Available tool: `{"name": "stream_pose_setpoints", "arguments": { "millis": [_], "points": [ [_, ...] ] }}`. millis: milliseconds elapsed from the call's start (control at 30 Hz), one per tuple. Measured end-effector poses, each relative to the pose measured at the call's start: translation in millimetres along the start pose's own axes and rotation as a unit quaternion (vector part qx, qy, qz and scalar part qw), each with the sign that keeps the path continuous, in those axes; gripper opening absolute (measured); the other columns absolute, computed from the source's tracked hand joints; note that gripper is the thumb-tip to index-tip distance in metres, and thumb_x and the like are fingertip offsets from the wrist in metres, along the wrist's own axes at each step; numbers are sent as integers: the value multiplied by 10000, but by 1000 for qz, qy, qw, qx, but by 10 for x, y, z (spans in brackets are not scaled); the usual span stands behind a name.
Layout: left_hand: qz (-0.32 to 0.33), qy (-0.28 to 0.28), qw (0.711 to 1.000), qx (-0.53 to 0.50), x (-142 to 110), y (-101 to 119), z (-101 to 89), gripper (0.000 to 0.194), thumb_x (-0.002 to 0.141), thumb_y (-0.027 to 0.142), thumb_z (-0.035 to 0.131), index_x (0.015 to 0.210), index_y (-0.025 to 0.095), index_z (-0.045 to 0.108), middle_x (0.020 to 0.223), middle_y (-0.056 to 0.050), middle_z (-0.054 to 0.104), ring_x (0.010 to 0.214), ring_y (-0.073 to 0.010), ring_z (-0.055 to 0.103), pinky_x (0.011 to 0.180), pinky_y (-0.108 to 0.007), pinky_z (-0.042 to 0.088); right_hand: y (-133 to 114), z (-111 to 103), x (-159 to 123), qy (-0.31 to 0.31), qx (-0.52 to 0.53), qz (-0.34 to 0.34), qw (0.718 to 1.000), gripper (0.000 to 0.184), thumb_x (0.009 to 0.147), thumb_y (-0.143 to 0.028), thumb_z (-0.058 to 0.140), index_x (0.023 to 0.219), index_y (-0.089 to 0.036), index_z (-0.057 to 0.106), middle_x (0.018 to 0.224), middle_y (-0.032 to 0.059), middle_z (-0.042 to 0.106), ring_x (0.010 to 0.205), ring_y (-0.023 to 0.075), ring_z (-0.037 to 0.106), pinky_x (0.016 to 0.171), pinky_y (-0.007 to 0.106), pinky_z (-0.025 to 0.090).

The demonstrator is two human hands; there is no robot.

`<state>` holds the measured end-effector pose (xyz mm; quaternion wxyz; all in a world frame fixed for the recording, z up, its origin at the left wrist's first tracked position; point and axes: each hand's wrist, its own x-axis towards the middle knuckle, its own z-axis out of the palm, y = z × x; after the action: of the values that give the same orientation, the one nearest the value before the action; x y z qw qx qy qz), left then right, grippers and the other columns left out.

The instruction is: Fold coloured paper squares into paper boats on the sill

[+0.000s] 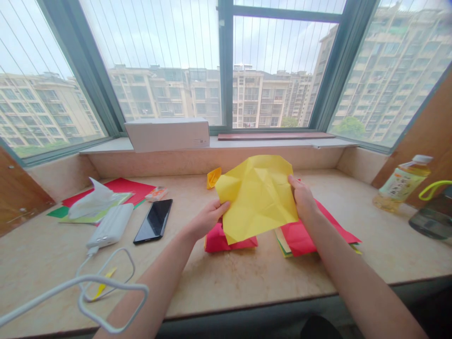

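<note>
Both hands hold up a creased sheet of yellow paper [259, 197] above the counter. My left hand [208, 219] pinches its left edge, with the thumb on the near face. At the right edge my right hand [302, 195] grips it the same way; the fingers behind the sheet are hidden. Under the sheet lies a folded red paper [215, 240], partly covered. A stack of coloured paper with a red sheet [334, 223] on top rests below my right forearm. Just beyond the yellow sheet's left corner sits a small folded orange-yellow paper piece [213, 178].
On the left are a black phone [154, 221], a white power bank [111, 226] with a white cable [116, 282], a tissue pack [93, 202] and red paper [136, 188]. A drink bottle [400, 183] and a dark cup [434, 212] stand right. A white box [167, 134] sits on the sill.
</note>
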<state>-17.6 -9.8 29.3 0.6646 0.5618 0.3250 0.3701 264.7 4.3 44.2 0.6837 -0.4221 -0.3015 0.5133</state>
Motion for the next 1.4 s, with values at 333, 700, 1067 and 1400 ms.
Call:
{"name": "stream_pose_setpoints", "arguments": {
  "millis": [333,700,1067,1400],
  "points": [
    [35,53,998,19,28,86,-234,466,796,471,707,1127,143,704,1020,-124,745,901,-247,696,768,-310,519,19,-374,306,23,-162,-133,978,348,773,-522,684,887,-195,723,764,74,774,729,296,735,560,355,589],
    [70,186,980,17,60,89,-331,483,810,526,655,1096,138,695,1050,-131,742,945,-254,696,717,-299,532,100,-281,196,-119,-205,-53,970,401,745,-560,719,925,-203,745,766,72,773,755,303,738,599,372,593],
    [141,279,950,-27,137,59,-396,410,733,451,736,1000,142,697,881,-84,762,872,-244,711,717,-308,549,47,-285,144,-151,-215,-12,965,404,761,-580,695,889,-201,748,843,84,782,709,306,744,625,401,597],
    [85,222,971,-22,71,113,-401,468,731,459,753,1083,157,692,789,-45,750,684,-197,698,585,-272,523,-41,-238,25,-226,-289,8,930,548,868,-687,488,999,-228,759,900,95,783,927,285,733,751,382,593]
  ]
}}
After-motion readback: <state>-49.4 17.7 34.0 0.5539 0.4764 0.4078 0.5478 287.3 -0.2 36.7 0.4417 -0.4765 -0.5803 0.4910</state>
